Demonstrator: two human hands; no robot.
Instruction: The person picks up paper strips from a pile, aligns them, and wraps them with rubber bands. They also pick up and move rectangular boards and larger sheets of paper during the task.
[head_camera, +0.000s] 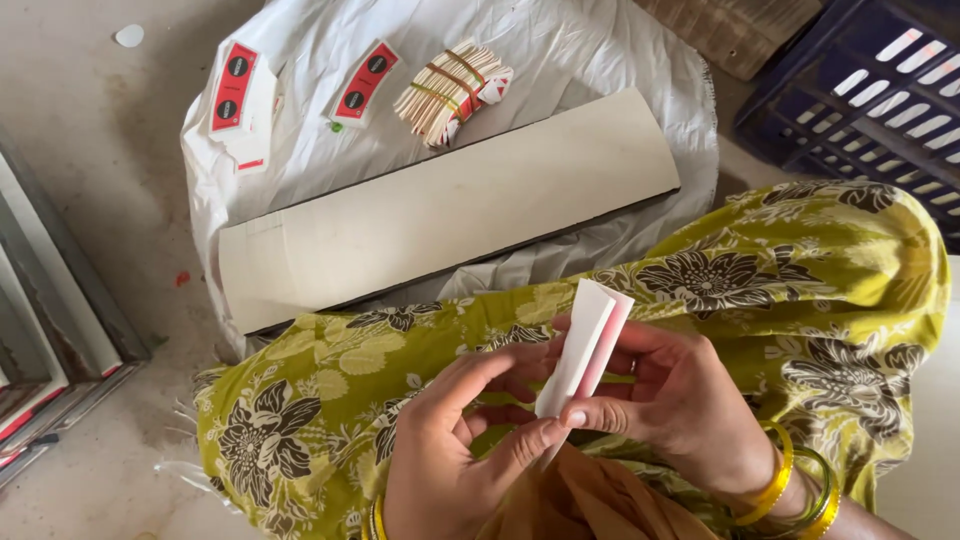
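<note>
So at the far left there were some grey metal frames (55, 330) leaning along the concrete floor (90, 150). Next over, a white plastic sheet (600, 50) was spread on that floor, with a small pile of flat red-and-white printed card labels (238, 100) on its left part, one more loose label (365, 82) beside it, and then a fanned bundle of the same labels held by rubber bands (452, 92). A long, pale, slightly curved board (450, 210) lay across the sheet, nearer to me.

Down at the bottom, over my lap in the yellow-green floral cloth (760, 280), my left hand (450, 450) had its fingers curled, thumb and forefinger pinching the lower edge of a folded white-and-pink paper sleeve (588, 345). My right hand (680, 405) gripped the same sleeve from the other side, thumb pressed on its bottom corner, so it stood nearly upright between both hands. Gold and green bangles (790, 485) sat on that wrist. A dark blue plastic crate (880, 90) was at top right.
</note>
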